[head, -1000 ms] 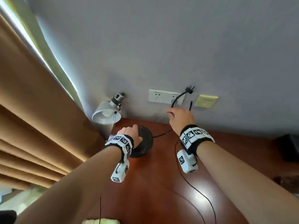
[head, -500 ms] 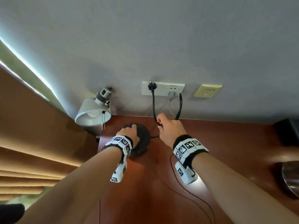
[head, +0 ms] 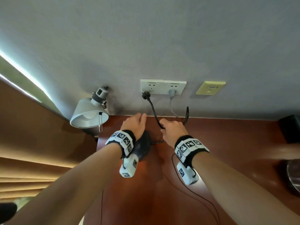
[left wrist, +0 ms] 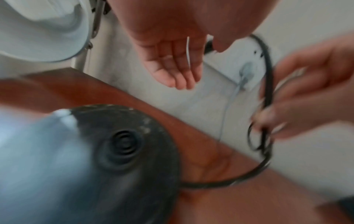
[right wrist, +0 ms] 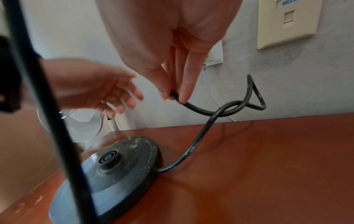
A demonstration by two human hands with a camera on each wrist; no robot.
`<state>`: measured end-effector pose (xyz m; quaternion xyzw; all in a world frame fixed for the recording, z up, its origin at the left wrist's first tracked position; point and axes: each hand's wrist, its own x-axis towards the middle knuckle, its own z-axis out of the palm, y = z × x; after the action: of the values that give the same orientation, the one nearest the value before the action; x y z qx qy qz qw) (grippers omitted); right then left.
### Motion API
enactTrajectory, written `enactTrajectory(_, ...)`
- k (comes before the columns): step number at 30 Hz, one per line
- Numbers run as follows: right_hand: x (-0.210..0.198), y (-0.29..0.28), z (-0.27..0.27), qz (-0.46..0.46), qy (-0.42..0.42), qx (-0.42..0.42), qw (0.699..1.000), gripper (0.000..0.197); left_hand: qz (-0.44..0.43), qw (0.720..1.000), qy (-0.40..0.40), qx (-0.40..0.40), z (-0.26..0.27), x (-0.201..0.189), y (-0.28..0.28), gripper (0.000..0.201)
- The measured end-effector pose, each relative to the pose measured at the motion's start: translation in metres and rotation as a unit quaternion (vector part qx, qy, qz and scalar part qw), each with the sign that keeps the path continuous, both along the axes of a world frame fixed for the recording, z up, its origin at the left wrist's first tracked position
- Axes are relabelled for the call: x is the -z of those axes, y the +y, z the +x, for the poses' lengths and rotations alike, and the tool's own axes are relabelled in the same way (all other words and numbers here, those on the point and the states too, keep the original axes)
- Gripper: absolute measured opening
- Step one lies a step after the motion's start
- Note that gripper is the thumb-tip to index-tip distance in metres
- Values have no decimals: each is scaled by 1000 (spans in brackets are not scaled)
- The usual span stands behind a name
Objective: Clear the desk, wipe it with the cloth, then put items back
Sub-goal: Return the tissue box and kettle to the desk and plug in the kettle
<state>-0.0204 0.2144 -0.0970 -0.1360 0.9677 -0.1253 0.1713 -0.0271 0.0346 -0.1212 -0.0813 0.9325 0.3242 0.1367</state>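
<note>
Grey wall (head: 162,38) rises behind the red-brown desk (head: 227,143) I am looking over. On the desk's left rear corner sits the black round kettle base (right wrist: 122,166), flat, its connector stub pointing straight up. Its black cord (right wrist: 203,131) leaves the base's right side, rises, loops once and runs up toward the wall; the black plug (head: 145,95) points up at the white outlet plate (head: 151,86), touching its lower edge, though I cannot tell whether it is seated. My right hand (head: 172,131) pinches the cord between thumb and fingertips, above the desk beside the base. My left hand (head: 135,123) hovers above the base, fingers straight and relaxed, grasping nothing. A grey lamp shade (head: 88,114) hangs left of the desk.
</note>
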Motion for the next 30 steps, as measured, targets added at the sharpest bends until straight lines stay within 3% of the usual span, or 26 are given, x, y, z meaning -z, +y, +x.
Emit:
enactTrajectory(3, 4, -3, -3, 27, 3, -12, 1000, 29, 98, 994, 20, -33, -20, -17, 16, 56)
enactTrajectory(6, 7, -6, -3, 28, 13, -29, 999, 35, 52, 998, 20, -26, -30, -24, 24, 40)
enactTrajectory(9, 7, -8, -4, 27, 1, -36, 999, 28, 50, 998, 4, -29, -34, -21, 25, 35)
enactTrajectory(12, 6, -10, -11, -62, 2, 37, 997, 23, 88, 995, -10, -40, -30, -9, 20, 32)
enactTrajectory(15, 2, -17, -31, -171, -11, 134, 976, 38, 140, 989, -13, -47, -21, 1, 16, 28)
enactTrajectory(19, -3, -28, -59, -251, -56, 186, 948, 48, 196, 981, -7, -13, -9, -4, 19, 23)
enactTrajectory(27, -6, -38, -75, -427, -63, 282, 857, 18, 219, 975, -23, 15, -8, -8, 11, 21)
enactTrajectory(28, -5, -40, -75, -427, -67, 280, 857, 15, 217, 976, -28, 10, -8, -6, 9, 20)
enactTrajectory(30, -2, -44, -75, -383, -45, 258, 886, 19, 173, 985, -29, 6, -9, 0, 4, 17)
